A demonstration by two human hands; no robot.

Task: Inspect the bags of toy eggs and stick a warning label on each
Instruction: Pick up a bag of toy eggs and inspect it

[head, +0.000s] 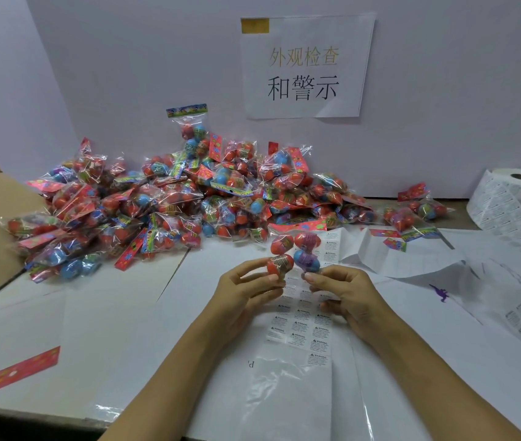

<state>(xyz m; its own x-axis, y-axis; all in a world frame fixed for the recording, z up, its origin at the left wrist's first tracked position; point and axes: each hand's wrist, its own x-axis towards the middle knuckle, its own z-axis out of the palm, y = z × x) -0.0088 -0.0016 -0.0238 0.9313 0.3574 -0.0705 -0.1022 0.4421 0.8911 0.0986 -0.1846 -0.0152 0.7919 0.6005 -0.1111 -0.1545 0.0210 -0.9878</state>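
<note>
Hands at work: the left hand (246,286) and right hand (343,289) pinch the lower eggs of a clear crinkly bag of red and blue plastic toy eggs (294,251), raised above the white warning-label sheet (300,326) on the bench (78,329). The bag looks light, its film slippery, so gripping the hard eggs seems surest.

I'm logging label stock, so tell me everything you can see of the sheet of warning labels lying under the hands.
The sheet of warning labels is a glossy clear-backed strip lying flat on the white table, running from under the held bag of toy eggs toward the near edge. Small white stickers headed WARNING sit in three columns; its lower part looks bare. Both hands hover above it.
</note>
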